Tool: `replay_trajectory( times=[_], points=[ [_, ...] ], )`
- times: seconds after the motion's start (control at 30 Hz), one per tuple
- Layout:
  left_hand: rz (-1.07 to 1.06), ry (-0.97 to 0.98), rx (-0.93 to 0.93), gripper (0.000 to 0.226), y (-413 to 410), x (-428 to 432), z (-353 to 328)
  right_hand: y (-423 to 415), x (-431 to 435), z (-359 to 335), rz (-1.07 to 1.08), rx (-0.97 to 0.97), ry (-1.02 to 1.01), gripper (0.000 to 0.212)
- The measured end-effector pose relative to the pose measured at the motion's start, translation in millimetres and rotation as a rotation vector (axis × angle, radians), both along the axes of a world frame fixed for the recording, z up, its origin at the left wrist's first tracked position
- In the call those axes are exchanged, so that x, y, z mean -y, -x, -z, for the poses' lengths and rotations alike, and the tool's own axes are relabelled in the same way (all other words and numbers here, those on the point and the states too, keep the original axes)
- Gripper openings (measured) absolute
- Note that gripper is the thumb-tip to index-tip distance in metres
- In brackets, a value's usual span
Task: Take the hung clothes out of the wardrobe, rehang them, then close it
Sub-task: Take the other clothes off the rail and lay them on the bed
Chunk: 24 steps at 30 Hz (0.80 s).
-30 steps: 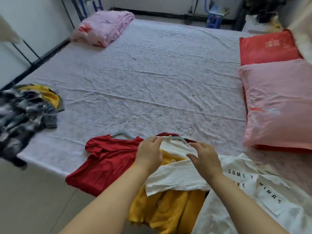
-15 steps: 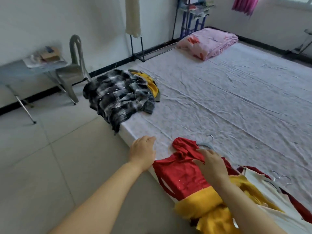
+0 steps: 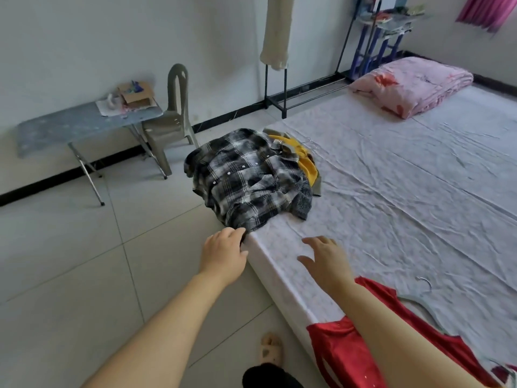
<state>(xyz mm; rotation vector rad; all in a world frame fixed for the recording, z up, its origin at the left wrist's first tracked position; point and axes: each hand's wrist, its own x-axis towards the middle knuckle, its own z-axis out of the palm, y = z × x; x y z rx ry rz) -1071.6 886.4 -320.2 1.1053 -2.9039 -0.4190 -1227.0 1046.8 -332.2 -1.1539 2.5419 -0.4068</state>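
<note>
Beside left hand point(image 3: 223, 252), plaid shirt point(image 3: 249, 177).

- Bed point(image 3: 405, 191) under a pale, creased sheet.
- Plaid shirt point(image 3: 249, 180) at its left edge, overlapping a yellow garment point(image 3: 306, 166).
- Red garment point(image 3: 344, 351) with hanger point(image 3: 419, 301) at the near edge.
- Folded pink quilt point(image 3: 414, 85) at the far end.

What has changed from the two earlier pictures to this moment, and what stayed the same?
Both hands moved left along the edge of the bed. The right hand let go of the red garment and hovers open over the bed. The left hand reached the hem of the plaid shirt; a grip is unclear. The plaid shirt stayed in its pile.
</note>
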Motion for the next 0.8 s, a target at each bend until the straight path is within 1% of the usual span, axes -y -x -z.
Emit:
replay_trajectory(
  times=[0.1, 0.23, 0.4, 0.53, 0.63, 0.8],
  points=[
    [-0.003, -0.01, 0.028, 0.052, 16.6, 41.5, -7.6, 16.9, 46.4, -3.1, -0.021, 0.025, -0.029, 0.05],
    [-0.013, 0.004, 0.003, 0.052, 44.3, 106.9, -17.9, 44.7, 115.9, -12.8, -0.06, 0.008, 0.002, 0.049],
    [0.027, -0.021, 0.028, 0.053, 69.5, 173.3, -12.9, 66.4, 179.8, -17.2, -0.011, 0.011, -0.016, 0.048],
    [0.13, -0.023, 0.027, 0.053, 98.2, 237.4, -5.1, 81.2, 232.4, -12.1, 0.06, -0.001, -0.039, 0.047],
    [0.227, -0.013, 0.033, 0.053, 118.3, 288.3, -0.6, 84.9, 272.3, -8.5, 0.146, 0.002, -0.065, 0.051],
    [0.363, -0.01, 0.067, 0.055, 148.7, 368.6, -2.3, 87.6, 333.8, -9.0, 0.266, 0.005, -0.044, 0.05]
  ],
)
